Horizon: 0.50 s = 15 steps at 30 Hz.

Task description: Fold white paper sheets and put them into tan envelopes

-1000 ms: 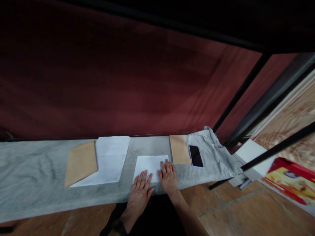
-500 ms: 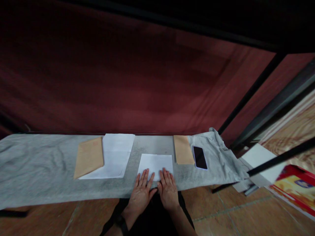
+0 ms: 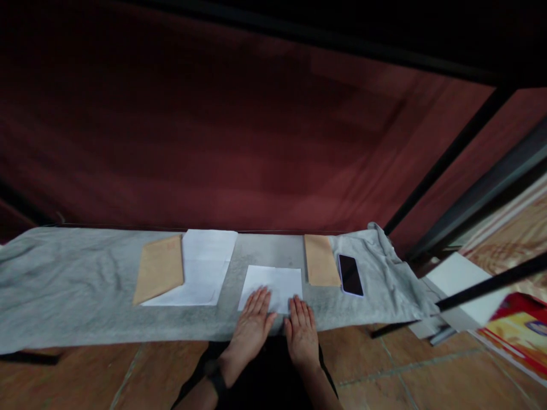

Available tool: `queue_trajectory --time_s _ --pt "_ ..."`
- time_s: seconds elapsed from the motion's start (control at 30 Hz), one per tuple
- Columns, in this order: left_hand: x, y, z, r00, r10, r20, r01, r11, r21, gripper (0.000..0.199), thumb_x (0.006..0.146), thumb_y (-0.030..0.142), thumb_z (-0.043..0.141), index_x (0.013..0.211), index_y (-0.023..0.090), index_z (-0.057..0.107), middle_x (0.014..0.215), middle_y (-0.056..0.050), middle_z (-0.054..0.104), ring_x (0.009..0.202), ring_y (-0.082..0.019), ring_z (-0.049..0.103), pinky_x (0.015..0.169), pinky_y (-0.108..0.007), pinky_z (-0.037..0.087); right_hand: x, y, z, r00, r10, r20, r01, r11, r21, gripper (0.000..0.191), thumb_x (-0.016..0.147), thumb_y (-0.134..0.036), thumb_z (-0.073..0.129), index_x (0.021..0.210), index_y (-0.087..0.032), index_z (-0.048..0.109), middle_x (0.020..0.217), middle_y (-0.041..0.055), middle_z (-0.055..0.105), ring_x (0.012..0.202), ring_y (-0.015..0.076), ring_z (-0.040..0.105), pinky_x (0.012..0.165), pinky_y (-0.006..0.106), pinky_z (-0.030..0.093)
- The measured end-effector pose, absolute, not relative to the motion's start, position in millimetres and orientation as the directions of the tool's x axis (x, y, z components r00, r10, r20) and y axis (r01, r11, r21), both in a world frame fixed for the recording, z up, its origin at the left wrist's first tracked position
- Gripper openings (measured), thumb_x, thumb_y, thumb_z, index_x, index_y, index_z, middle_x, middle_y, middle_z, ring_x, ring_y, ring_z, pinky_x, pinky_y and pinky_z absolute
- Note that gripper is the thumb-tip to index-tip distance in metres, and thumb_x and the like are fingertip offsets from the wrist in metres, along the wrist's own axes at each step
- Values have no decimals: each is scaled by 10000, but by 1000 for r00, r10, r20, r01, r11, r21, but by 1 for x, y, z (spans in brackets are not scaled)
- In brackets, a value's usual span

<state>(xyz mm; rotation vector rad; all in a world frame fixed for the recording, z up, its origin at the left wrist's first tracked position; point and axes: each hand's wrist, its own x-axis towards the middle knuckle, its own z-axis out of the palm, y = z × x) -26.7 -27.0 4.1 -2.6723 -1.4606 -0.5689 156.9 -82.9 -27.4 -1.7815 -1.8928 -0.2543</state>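
Note:
A white folded sheet [image 3: 272, 280] lies on the grey cloth, in front of my body. My left hand [image 3: 252, 323] rests palm down on its lower left part, fingers stretched out and holding nothing. At the sheet's lower right corner, my right hand [image 3: 301, 330] lies flat, its fingertips at the paper's edge. Left of the sheet are larger white papers [image 3: 203, 267], partly covered by a brown envelope [image 3: 160, 269]. Another brown envelope [image 3: 322, 260] lies to the right, beside a phone [image 3: 351, 275] with a dark screen.
The grey cloth [image 3: 77, 285] covers a narrow table against a dark red panel [image 3: 256, 142]. Black metal bars [image 3: 448, 162] stand at the right. Beyond them are a white box [image 3: 464, 285] and a red and yellow package [image 3: 519, 330].
My left hand has slid slightly up onto the sheet. My right hand has shifted right, toward the sheet's corner, widening the space between the hands. The view has shifted slightly.

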Motion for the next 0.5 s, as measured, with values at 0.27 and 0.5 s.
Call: queue_trajectory --time_s 0.27,0.5 --pt "18 25 3 606 760 237 746 -646 161 612 1020 498 312 1525 157 361 1563 -123 411 1460 -215 355 1210 -439 257 159 -84 -25 -26 853 522 971 144 -188 526 1050 -326 334 1554 -176 315 1527 124 459 1394 249 431 1176 465 295" --pt "-15 60 5 445 859 254 862 -487 138 582 1027 439 272 1520 149 375 1559 -117 415 1473 -219 329 1213 -442 229 158 -85 -21 8 872 489 967 117 -226 515 1047 -342 357 1539 -193 352 1539 88 450 1399 243 424 1178 438 294"
